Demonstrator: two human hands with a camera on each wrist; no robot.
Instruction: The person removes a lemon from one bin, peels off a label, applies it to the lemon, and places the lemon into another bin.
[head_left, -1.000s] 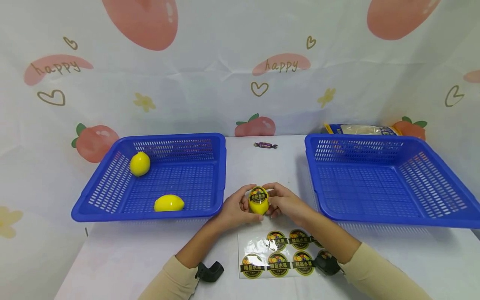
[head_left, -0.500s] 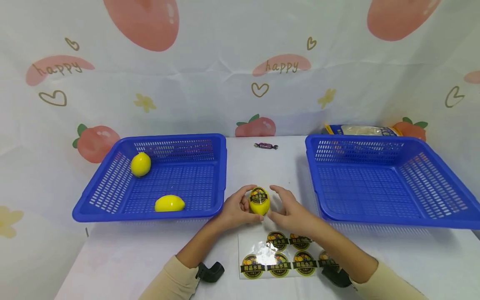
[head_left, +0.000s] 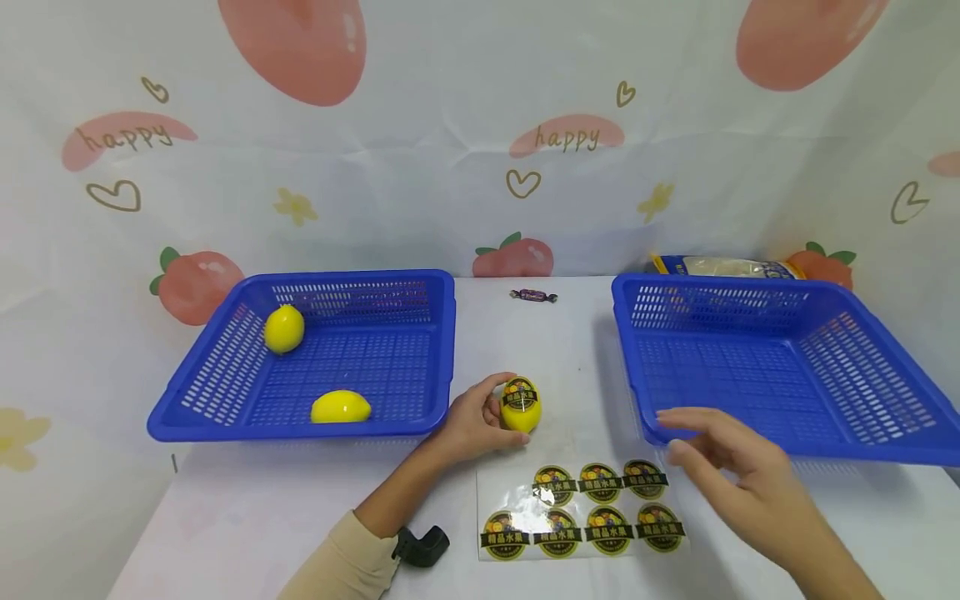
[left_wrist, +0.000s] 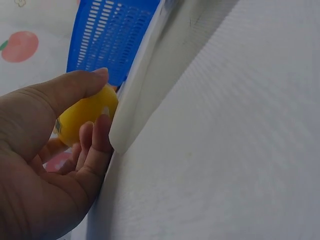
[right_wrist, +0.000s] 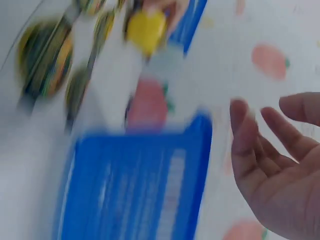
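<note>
Left hand [head_left: 472,421] grips the stickered lemon [head_left: 520,404] on the worktop [head_left: 247,508], between the two baskets. Right hand [head_left: 738,479] is empty, fingers loose, near the right basket [head_left: 780,375]. Labelling looks done; next likely placing it in a basket. Lemon: glossy yellow, round black-gold label facing up.

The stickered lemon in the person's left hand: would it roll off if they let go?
Probably. The lemon is rounded and egg-shaped, so it would likely roll on the flat table. Its glossy skin looks slippery. The left hand alone holds it, so it seems light.
</note>
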